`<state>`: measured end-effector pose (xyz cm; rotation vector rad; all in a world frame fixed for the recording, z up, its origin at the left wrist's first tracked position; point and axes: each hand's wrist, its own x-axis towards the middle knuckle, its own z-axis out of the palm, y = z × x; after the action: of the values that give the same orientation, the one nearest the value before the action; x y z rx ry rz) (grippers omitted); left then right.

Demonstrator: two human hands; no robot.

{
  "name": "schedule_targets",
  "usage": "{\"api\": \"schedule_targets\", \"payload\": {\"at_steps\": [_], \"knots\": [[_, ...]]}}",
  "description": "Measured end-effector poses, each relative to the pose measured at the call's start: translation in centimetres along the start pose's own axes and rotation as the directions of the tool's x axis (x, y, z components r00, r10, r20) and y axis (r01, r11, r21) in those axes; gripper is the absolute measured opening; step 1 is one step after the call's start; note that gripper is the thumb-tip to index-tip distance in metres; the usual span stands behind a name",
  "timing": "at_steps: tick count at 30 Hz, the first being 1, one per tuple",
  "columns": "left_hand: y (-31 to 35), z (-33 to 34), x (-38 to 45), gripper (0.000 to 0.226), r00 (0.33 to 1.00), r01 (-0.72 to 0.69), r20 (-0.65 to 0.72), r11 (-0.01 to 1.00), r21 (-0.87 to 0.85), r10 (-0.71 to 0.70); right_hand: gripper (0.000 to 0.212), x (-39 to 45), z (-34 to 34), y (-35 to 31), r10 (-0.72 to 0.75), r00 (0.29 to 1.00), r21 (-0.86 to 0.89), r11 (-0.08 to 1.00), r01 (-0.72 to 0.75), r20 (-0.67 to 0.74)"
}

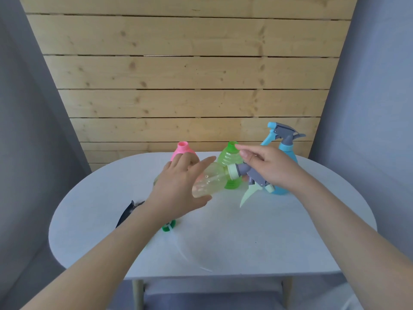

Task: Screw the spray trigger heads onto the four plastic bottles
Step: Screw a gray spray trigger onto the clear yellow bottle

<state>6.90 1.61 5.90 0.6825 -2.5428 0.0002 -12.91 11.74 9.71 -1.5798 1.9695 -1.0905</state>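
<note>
A pale yellow bottle (211, 181) is held tilted on its side above the white table (245, 242). My left hand (178, 186) wraps its body. My right hand (268, 166) grips the grey spray head (252, 175) with pale green trigger, sitting on that bottle's neck. Behind stand a pink bottle (184, 151) and a green bottle (230, 155), both with open necks. A blue bottle (283, 148) at the right carries a grey and blue trigger head. A loose green trigger head (168, 227) with a white tube lies near my left forearm.
A dark object (128, 212), partly hidden by my left arm, lies at the table's left. A wooden plank wall rises behind the table, grey curtains at both sides. A chair seat shows below the table's front edge.
</note>
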Motion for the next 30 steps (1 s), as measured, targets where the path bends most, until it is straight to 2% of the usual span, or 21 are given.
{"api": "schedule_targets", "payload": {"at_steps": [2,4,7,10,13,16,18,21,23,26,28,30], "knots": [[-0.2,0.1,0.0,0.083,1.000,0.024,0.021,1.000,0.006,-0.024,0.040,-0.4,-0.4,0.3,0.004,0.999,-0.022,1.000,-0.004,0.042],[-0.4,0.0,-0.1,0.084,0.997,0.059,0.043,0.998,-0.021,-0.058,0.046,-0.8,-0.9,0.3,-0.017,0.997,0.043,0.999,0.013,0.078],[-0.2,-0.2,-0.1,0.084,0.999,0.030,0.022,0.999,0.014,-0.030,0.043,-1.1,-1.3,0.2,-0.020,0.997,0.072,0.997,0.014,0.076],[0.1,-0.4,0.1,0.082,0.992,-0.047,-0.110,0.983,0.176,0.067,0.033,-1.1,-0.8,0.1,0.135,0.986,0.375,0.913,-0.161,0.096],[-0.1,-0.3,0.3,0.083,0.981,-0.053,-0.173,0.978,0.202,0.089,0.027,-1.0,-1.0,0.3,0.188,0.969,0.550,0.798,-0.245,0.160],[-0.6,-0.1,0.0,0.087,0.995,0.050,-0.085,0.999,0.021,-0.048,0.038,-1.1,-2.2,1.0,0.052,0.939,0.650,0.708,-0.276,0.341],[-1.0,0.2,-0.2,0.089,0.994,0.108,0.006,0.986,-0.128,-0.108,0.045,-1.3,-2.8,1.5,-0.052,0.903,0.589,0.773,-0.234,0.426],[-1.6,0.2,-0.3,0.089,0.983,0.174,0.105,0.943,-0.283,-0.150,0.052,-1.4,-2.9,1.8,-0.133,0.881,0.499,0.857,-0.127,0.454],[-1.6,0.2,-0.4,0.088,0.976,0.203,0.147,0.921,-0.332,-0.162,0.046,-1.3,-2.6,1.7,-0.136,0.901,0.496,0.863,-0.097,0.412],[-1.1,0.1,-0.4,0.085,0.986,0.152,0.112,0.947,-0.283,-0.125,0.023,-1.0,-1.9,1.3,-0.017,0.982,0.339,0.939,-0.049,0.190],[-0.8,0.2,-0.3,0.084,0.997,0.075,0.040,0.984,-0.163,-0.069,0.035,-0.7,-1.2,1.1,0.098,0.995,0.195,0.976,-0.098,0.014],[-0.5,0.1,-0.2,0.082,0.999,0.044,-0.001,0.996,-0.078,-0.044,0.046,-0.4,-0.7,1.4,0.190,0.978,0.184,0.968,-0.172,-0.085]]}}
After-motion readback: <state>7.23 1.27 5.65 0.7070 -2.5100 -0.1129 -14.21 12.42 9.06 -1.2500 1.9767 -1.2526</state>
